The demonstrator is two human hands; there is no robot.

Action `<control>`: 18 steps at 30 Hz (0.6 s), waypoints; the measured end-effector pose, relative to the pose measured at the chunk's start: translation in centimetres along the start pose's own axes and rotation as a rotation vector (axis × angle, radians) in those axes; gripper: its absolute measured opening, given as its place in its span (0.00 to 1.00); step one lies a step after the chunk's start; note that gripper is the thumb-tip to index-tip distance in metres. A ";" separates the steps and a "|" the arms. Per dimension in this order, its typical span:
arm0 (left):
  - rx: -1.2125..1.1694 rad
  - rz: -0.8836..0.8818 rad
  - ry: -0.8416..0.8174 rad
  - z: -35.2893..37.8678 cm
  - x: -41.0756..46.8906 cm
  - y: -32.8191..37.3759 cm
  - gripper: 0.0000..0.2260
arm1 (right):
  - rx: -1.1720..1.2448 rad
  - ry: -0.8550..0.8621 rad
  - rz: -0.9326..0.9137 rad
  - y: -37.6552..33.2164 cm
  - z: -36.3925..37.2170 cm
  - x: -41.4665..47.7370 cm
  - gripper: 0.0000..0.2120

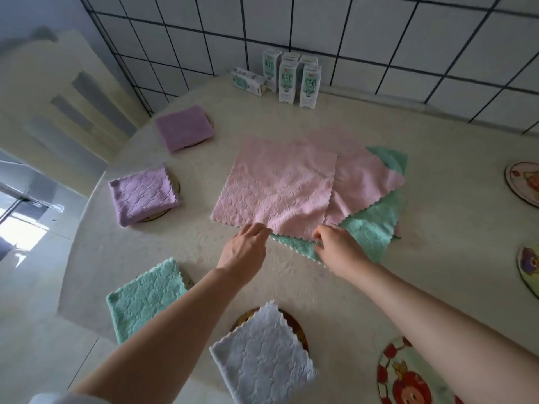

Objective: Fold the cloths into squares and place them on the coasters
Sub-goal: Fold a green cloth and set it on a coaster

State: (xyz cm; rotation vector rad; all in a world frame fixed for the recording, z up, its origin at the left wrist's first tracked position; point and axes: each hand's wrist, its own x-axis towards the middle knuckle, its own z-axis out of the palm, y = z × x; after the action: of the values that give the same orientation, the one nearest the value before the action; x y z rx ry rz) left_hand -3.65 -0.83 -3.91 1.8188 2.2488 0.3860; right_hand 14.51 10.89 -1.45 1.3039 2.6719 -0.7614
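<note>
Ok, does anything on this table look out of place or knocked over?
One milk carton lies on its side at the back of the table, left of the other cartons, which stand upright. Nothing looks spilled.

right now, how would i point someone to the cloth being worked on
On the cream table, look at the loose pile of cloths in front of the milk cartons. The top pink cloth lies spread flat, the left hand and right hand pinching its near edge. Unlike the second pink cloth and green cloths beneath, nothing covers it.
</note>
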 end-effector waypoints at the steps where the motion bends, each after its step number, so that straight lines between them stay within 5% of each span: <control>1: 0.008 0.047 0.000 0.2 0.9 -0.1 0.20 | -0.041 -0.012 -0.025 0.0 0.3 0.9 0.08; 7: 0.011 0.249 0.010 1.3 4.6 -0.6 0.21 | -0.291 -0.007 -0.149 0.2 1.7 4.0 0.05; 10: -0.008 0.269 -0.028 2.0 5.3 -1.5 0.22 | -0.367 -0.001 -0.170 0.4 1.8 4.4 0.11; 12: -0.007 0.272 -0.045 2.3 5.4 -2.0 0.22 | -0.370 -0.002 -0.179 0.5 1.8 4.6 0.14; 18: -0.045 0.280 -0.019 2.1 6.2 -2.3 0.20 | -0.198 0.176 -0.183 0.7 0.1 5.3 0.02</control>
State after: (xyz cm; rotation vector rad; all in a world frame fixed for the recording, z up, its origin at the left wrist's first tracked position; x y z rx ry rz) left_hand -6.40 4.92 -6.71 2.1085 1.9587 0.4613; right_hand 11.66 15.01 -3.25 1.1401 2.9458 -0.3980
